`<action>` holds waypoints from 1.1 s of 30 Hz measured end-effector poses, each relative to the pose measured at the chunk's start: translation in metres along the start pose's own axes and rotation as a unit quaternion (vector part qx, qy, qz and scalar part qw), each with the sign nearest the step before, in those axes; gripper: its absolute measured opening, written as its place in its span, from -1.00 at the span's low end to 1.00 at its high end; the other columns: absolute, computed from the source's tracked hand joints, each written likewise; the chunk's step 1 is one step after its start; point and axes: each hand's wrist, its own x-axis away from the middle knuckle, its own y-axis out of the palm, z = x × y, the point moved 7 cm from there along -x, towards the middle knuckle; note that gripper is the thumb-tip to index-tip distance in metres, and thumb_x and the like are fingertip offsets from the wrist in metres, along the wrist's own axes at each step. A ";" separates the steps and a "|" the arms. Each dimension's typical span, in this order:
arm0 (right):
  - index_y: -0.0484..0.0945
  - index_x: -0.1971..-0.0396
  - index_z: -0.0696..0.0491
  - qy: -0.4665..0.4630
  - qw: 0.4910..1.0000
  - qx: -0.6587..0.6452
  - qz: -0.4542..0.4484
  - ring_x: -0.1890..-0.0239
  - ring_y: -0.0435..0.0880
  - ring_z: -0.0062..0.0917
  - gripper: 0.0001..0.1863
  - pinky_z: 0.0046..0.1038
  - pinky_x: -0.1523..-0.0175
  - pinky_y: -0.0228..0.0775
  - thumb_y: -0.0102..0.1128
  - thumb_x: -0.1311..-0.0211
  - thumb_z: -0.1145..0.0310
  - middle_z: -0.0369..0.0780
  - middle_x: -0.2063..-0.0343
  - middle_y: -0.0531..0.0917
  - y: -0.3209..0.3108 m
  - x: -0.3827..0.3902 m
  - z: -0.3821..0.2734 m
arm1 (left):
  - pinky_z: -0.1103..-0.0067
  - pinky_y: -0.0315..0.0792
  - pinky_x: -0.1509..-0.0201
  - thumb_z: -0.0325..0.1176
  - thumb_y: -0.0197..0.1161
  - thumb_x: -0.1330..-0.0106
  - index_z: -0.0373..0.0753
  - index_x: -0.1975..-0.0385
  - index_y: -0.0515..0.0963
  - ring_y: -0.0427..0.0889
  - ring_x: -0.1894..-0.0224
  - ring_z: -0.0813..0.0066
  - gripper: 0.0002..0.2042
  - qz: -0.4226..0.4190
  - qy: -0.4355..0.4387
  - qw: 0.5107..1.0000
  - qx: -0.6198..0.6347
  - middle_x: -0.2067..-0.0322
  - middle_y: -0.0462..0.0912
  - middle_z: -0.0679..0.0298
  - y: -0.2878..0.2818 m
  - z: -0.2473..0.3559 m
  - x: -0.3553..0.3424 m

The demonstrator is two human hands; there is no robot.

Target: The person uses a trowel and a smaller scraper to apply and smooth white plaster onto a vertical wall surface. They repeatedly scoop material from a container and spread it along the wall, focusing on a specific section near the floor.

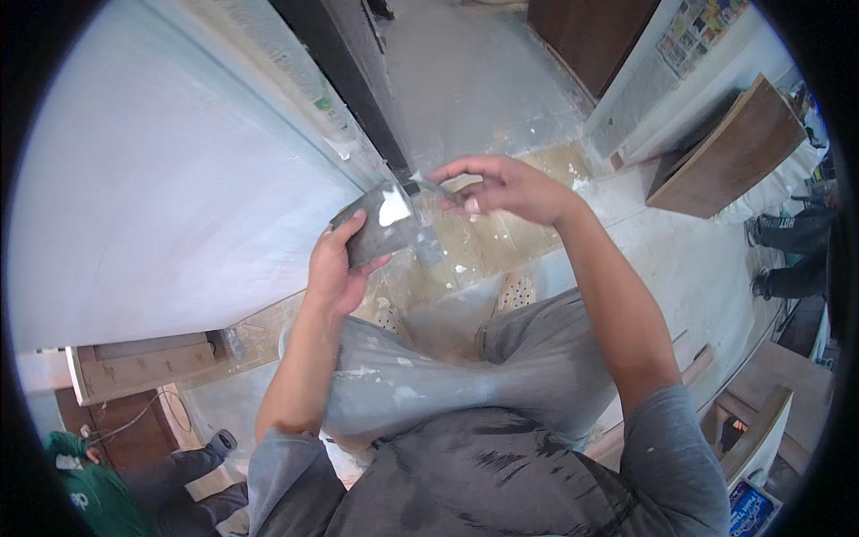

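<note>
In my left hand (332, 271) is a flat dark grey board (371, 240), gripped with the thumb on top and the fingers beneath. A blob of white paste (393, 207) lies near its far right corner. My right hand (523, 191) is just beyond that corner, its fingers closed on a small thin grey blade (435, 186), probably a scraper. White paste marks one of its fingertips. Ahead of both hands rises a dark upright frame (358, 80) at the end of a white wall (179, 197). The blade's grip is hidden by my fingers.
White spatters dot the tan floor tiles (488, 242) around my feet. A brown wooden panel (729, 152) leans at the right, near another person's legs (796, 251). At lower left are a wooden drawer-like box (148, 365) and a person in green (98, 488).
</note>
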 end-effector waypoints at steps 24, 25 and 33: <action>0.67 -0.10 -0.01 -0.131 0.774 0.614 0.083 -0.36 0.40 -0.18 -0.39 -0.22 -0.47 0.31 0.35 0.12 0.50 -0.21 -0.28 0.53 0.090 0.111 -0.104 | 0.45 0.71 0.38 -0.42 0.17 -0.49 -0.47 -0.15 0.45 0.74 0.27 0.38 -0.67 -0.107 0.171 0.961 -0.190 0.17 0.69 0.11 0.069 0.047 0.107; 0.68 -0.08 0.02 -0.125 0.756 0.636 0.094 -0.34 0.41 -0.18 -0.42 -0.24 -0.46 0.32 0.36 0.09 0.49 -0.19 -0.27 0.53 0.089 0.111 -0.102 | 0.45 0.71 0.38 -0.42 0.17 -0.50 -0.46 -0.15 0.46 0.74 0.27 0.39 -0.67 -0.099 0.175 0.961 -0.189 0.17 0.69 0.11 0.068 0.047 0.108; 0.67 -0.07 0.04 -0.148 0.780 0.603 0.078 -0.34 0.41 -0.16 -0.40 -0.23 -0.44 0.35 0.35 0.15 0.51 -0.21 -0.28 0.52 0.113 0.107 -0.112 | 0.49 0.67 0.38 -0.45 0.13 -0.51 -0.46 -0.12 0.48 0.71 0.32 0.46 -0.72 -0.080 0.217 0.947 -0.222 0.20 0.69 0.13 0.068 0.046 0.110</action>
